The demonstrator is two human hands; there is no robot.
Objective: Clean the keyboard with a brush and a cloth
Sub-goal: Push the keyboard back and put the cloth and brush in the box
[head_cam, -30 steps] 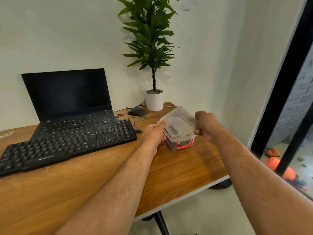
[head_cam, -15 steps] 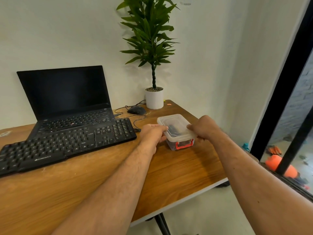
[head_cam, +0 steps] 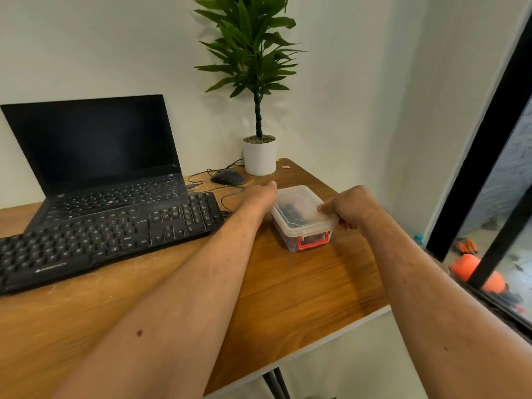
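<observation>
Table [head_cam: 302, 289] of wood-grain finish, seen from the head view, on which one external keyboard [head_cam: 106, 237], one open laptop [head_cam: 95, 156], one mouse [head_cam: 227, 177], one potted plant [head_cam: 259, 155] and one clear plastic box [head_cam: 302, 223] are carried. The box is fitted with a translucent lid [head_cam: 299, 208], and one red latch [head_cam: 313, 243] is shown on its near end wall. Dark contents are seen through the lid, but what they are cannot be told; neither brush nor cloth can be made out as such.

Two bare forearms are extended from the lower edge toward the box. The keyboard lies at the left of the table, just in front of the laptop, its right end near the left forearm and well apart from the right hand. The box stands between the two hands, just right of the keyboard's right end.

The left hand [head_cam: 260, 197] is laid against the box's left side, the back of the hand turned up and the thumb pointing away from the person; its fingers are hidden behind the hand, so whether they are curled on the box cannot be told. The right hand [head_cam: 349, 208] is clamped on the lid's near right corner, fingers curled under the rim and thumb on top.
</observation>
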